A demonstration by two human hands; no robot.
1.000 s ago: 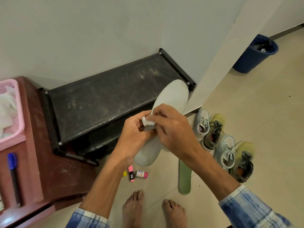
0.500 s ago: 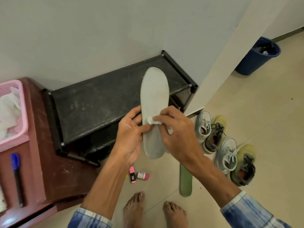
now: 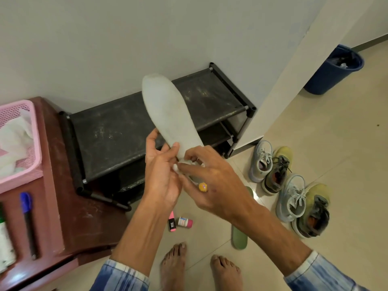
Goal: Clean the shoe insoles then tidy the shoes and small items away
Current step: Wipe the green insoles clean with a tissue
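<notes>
One pale insole (image 3: 168,114), gripped by the left hand (image 3: 161,175) above the rack (image 3: 117,135), is mid-clean, right hand (image 3: 212,181) pinching a wipe (image 3: 176,167) to its heel; green insole (image 3: 239,238), shoes (image 3: 261,162) and small items (image 3: 184,222) lie untidied on the floor (image 3: 315,143)

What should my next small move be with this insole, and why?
Probably slide the white wipe up the grey insole toward its toe end. The right hand pinches the wipe down at the heel end, the left hand grips the insole there, and the long stretch above looks smudged.
</notes>
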